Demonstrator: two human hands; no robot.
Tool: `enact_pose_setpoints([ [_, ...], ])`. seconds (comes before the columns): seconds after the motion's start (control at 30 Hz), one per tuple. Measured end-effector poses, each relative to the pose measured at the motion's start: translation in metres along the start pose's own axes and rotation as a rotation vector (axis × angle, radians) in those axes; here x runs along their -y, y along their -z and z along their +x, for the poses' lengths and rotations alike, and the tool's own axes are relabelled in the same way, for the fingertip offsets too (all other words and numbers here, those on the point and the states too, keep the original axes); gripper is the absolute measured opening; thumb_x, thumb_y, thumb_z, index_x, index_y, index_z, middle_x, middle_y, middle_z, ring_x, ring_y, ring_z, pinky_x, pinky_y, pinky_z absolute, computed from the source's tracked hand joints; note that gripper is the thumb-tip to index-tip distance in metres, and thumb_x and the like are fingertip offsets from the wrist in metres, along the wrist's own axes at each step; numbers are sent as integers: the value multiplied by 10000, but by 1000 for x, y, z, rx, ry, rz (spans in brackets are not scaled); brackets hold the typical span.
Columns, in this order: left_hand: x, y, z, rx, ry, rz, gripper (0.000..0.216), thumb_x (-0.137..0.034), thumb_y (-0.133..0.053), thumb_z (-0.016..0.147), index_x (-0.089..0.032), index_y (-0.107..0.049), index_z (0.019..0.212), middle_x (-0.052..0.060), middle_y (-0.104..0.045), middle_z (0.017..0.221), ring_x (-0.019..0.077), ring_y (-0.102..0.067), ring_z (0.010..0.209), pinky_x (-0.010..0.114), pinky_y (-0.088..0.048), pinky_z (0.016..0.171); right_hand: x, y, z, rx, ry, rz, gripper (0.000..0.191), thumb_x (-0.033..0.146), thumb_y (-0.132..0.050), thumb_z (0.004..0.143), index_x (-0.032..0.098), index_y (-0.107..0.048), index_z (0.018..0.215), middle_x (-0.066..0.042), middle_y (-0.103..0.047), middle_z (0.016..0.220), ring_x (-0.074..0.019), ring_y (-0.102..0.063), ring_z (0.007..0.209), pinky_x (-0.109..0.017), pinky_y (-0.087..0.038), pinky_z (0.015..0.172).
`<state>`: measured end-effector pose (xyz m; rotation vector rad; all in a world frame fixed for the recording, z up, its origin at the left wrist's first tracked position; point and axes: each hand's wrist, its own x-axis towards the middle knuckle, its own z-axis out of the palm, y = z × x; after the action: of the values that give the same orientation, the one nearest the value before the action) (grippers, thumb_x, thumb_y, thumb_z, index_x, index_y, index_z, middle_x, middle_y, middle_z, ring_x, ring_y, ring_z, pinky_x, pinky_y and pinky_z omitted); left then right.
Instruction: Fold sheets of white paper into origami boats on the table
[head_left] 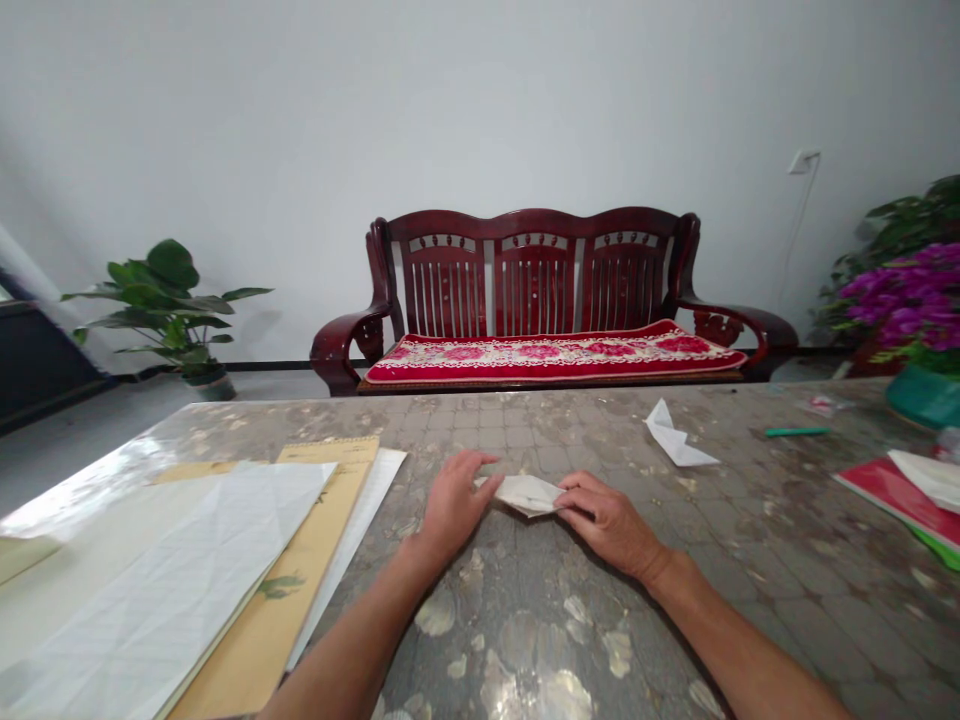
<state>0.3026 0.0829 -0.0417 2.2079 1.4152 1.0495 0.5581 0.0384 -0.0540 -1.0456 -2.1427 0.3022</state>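
Observation:
A small folded piece of white paper (527,493) is held just above the table in front of me, flat and pointed at its ends. My left hand (459,503) is at its left end, the thumb lying over the paper and the index finger stretched out above it. At the right end, my right hand (611,525) pinches the paper between thumb and fingers. Some fingertips are hidden behind the paper. To the right, beyond my right hand, a folded white paper boat (677,440) rests on the tabletop.
White paper sheets (172,560) and a tan pad (330,500) cover the table's (517,620) left side. On the right lie a green pen (796,432), a red booklet (900,490) and a teal flowerpot (926,395). A wooden bench (532,285) stands beyond the table.

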Motion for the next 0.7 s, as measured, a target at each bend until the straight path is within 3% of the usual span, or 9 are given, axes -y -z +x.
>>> enact_pose_setpoints([
  [0.07,-1,2,-9,-59,-226,64,171,-323,-611,872,-222,-674,995,50,-690,1028,216,-594,1005,354,-420,913,1,-1,1,9,-11,27,151,205,-546,928,239,-691,947,-47,-663,1003,-152,-642,897,-268,-511,800],
  [0.2,-7,6,-21,51,-498,173,164,-366,-640,880,-243,-662,985,33,-672,1010,198,-571,950,346,-393,841,5,-2,3,-1,-62,69,164,221,-535,935,228,-695,899,-40,-667,944,-155,-634,889,-271,-494,808],
  [0.37,-14,3,-20,127,-528,263,148,-361,-588,922,-235,-654,965,29,-661,937,197,-544,927,348,-362,812,10,-2,5,5,-119,112,192,253,-533,931,223,-701,842,-35,-670,894,-155,-632,845,-274,-492,793],
  [0.53,-14,-1,-21,54,-508,270,130,-333,-585,925,-211,-619,955,33,-654,935,200,-531,922,352,-350,823,11,-2,5,-2,-148,112,205,276,-527,928,224,-698,829,-40,-674,876,-165,-633,833,-281,-496,774],
  [0.7,-12,-2,-22,66,-525,298,120,-322,-572,933,-215,-622,908,29,-650,885,196,-527,892,349,-342,806,10,-3,5,-1,-152,110,205,280,-528,926,225,-695,819,-38,-671,872,-161,-630,824,-275,-489,769],
])
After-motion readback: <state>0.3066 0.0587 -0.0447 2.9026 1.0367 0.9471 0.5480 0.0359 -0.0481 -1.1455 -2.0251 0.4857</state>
